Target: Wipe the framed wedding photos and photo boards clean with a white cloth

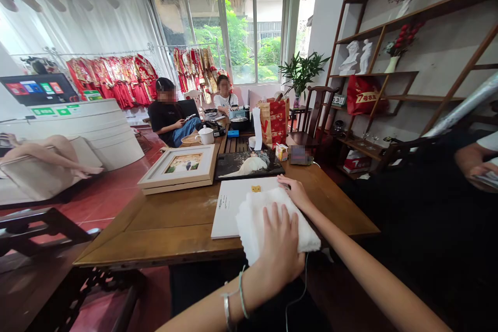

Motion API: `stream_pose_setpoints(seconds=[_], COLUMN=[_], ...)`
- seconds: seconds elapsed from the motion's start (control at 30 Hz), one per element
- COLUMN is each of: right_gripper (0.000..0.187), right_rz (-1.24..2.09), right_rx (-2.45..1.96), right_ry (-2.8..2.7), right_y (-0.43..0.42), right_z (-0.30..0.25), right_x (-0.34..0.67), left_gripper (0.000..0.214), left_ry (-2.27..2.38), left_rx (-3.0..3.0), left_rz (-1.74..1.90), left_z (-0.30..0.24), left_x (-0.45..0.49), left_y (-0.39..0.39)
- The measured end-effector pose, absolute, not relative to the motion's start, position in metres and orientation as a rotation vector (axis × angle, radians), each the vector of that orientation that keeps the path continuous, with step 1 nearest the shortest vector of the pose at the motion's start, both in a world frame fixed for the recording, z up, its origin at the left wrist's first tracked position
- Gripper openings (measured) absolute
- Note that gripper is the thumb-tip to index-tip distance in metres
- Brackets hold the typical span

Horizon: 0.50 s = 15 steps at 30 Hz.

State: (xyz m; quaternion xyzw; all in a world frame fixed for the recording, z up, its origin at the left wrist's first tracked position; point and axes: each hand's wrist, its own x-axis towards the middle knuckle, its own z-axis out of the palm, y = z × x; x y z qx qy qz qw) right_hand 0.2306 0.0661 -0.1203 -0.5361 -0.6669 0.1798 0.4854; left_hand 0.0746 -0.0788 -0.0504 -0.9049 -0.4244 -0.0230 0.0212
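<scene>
A folded white cloth point(257, 215) lies on a flat white board point(229, 207) at the near end of a long wooden table point(171, 223). My left hand point(279, 249), with bracelets at the wrist, presses flat on the near part of the cloth. My right hand point(294, 190) rests at the cloth's far right edge, fingers on the fabric. A small yellow mark point(256, 188) shows on the board just beyond the cloth.
Beyond the board lie a dark photo album point(249, 164) and stacked white picture frames point(179, 166). A teapot point(205, 135), red bag point(274, 120) and small boxes stand farther back. Two people sit at the far end; another person's arm point(472, 158) is at right. Wooden shelves line the right wall.
</scene>
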Motion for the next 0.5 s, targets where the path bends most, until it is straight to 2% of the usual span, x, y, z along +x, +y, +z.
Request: stream_pose_setpoints(seconds=[0.3, 0.5], right_gripper=[0.028, 0.033], right_rz=[0.305, 0.457], right_rx=[-1.307, -1.17], right_ry=[-1.711, -1.781], right_y=[0.068, 0.065], right_z=[-0.121, -0.121], right_x=[0.227, 0.232], left_gripper=[0.066, 0.07], left_ry=[-1.535, -1.557], left_rx=[-2.675, -2.559], left_rz=[-0.129, -0.228], left_z=[-0.045, -0.058], left_x=[0.062, 0.071], left_y=[-0.019, 0.005])
